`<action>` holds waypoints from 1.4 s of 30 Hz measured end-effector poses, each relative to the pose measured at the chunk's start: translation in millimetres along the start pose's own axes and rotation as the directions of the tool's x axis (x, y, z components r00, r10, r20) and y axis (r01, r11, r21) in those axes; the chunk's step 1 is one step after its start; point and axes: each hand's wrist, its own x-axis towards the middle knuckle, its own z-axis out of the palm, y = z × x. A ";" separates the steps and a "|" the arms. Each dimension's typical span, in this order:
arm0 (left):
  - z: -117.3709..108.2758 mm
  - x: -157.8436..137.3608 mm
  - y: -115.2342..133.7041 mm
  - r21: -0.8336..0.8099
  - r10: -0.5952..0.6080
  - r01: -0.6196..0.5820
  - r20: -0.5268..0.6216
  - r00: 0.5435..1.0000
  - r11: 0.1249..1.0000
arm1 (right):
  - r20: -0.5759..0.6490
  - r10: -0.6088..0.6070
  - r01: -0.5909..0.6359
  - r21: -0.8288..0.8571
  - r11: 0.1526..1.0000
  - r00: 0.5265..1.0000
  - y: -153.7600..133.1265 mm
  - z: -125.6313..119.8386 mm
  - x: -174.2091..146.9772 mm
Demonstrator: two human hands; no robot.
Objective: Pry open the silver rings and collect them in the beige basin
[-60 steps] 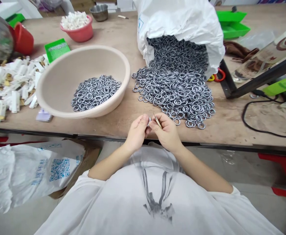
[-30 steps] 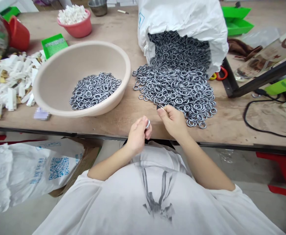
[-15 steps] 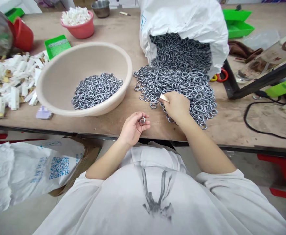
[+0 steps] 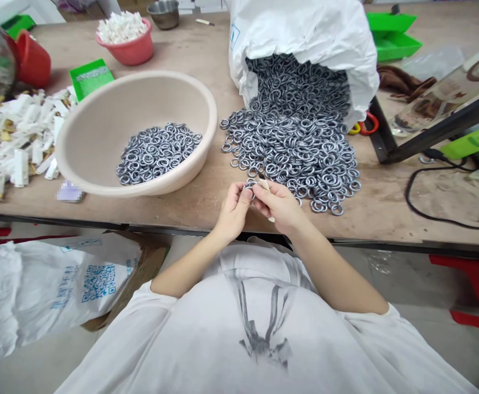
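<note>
the two hands meet over the front edge of the worktop (image 4: 387, 208), between the basin and the spilled rings. the left hand (image 4: 231, 212) pinches a grey ring (image 4: 250, 186) between thumb and fingers, held up off the wood; whether a second ring sits behind it is hard to tell. the right hand (image 4: 281, 208) has its fingertips at the same ring and its fingers closed around a slim tool (image 4: 265, 186), whose dark tip points away from the body while the pale handle runs back beneath the fingers. just beyond them lies a heap of loose rings (image 4: 305, 145), running out of the mouth of a white sack (image 4: 300, 27) that lies on its side. to the left stands a wide beige basin (image 4: 136, 93) with a smaller lot of rings (image 4: 157, 153) gathered in its bottom. a green tray (image 4: 84, 86) is just behind the basin, and white pieces (image 4: 21, 128) are strewn to its left. farther back are a red bowl (image 4: 131, 53) heaped with small white parts (image 4: 121, 27) and a metal bowl (image 4: 164, 16). at the right, red and yellow loop handles (image 4: 369, 123) show beside a black metal frame (image 4: 428, 131), with a dark cable (image 4: 408, 191) curving across the wood in front.
</note>
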 end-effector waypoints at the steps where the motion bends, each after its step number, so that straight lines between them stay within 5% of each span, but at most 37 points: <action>1: -2.3 1.7 -0.9 0.018 0.007 -0.007 -0.006 1.000 1.000 | -0.008 0.000 0.000 -0.023 1.000 1.000 1.5 -1.9 2.3; 7: -18.5 13.7 6.4 0.332 0.062 -0.073 0.043 0.997 0.941 | -0.081 -0.055 0.025 -0.333 0.943 0.995 12.0 -14.4 11.6; 9: -23.7 16.0 12.0 0.493 0.077 -0.088 0.043 0.996 0.866 | -0.159 -0.137 0.015 -0.599 0.801 0.978 11.0 -18.3 10.2; 11: -27.8 18.0 16.5 0.599 0.094 -0.089 0.024 0.995 0.796 | -0.197 -0.205 -0.051 -0.829 0.557 0.959 7.3 -21.9 7.9; 14: -31.1 20.5 18.9 0.544 0.086 -0.076 0.008 0.996 0.835 | -0.189 -0.185 -0.117 -0.932 0.343 0.964 1.6 -26.5 5.2; 17: -29.6 19.3 20.0 0.247 0.009 -0.012 0.016 1.000 0.969 | -0.223 -0.248 -0.085 -0.881 0.466 0.943 0.8 -28.3 2.5; 21: -20.0 8.0 28.2 -0.143 -0.192 0.212 0.138 0.971 0.967 | -0.123 -0.361 0.223 -0.592 0.774 0.924 6.3 -21.1 -4.1; 24: -11.0 -2.8 35.1 -0.241 -0.267 0.324 0.241 0.933 0.915 | 0.006 -0.333 0.315 -0.345 0.884 0.943 10.8 -9.9 -7.4; 27: -5.0 -9.8 36.7 -0.249 -0.287 0.357 0.277 0.917 0.900 | -0.025 -0.298 0.287 -0.210 0.935 0.954 13.4 -0.6 -7.8; 32: -4.0 -11.6 35.5 -0.216 -0.275 0.340 0.282 0.919 0.915 | -0.099 -0.388 0.335 -0.339 0.879 0.916 8.5 0.2 -16.5; 38: -7.2 -10.3 39.5 -0.214 -0.174 0.213 0.187 0.967 0.954 | 0.126 -0.457 0.391 -0.737 0.551 0.880 -4.7 -3.2 -35.6; 42: -3.2 -13.7 42.5 -0.210 -0.182 0.206 0.128 0.975 0.956 | 0.182 -0.478 0.420 -0.785 0.455 0.859 -6.0 0.0 -36.2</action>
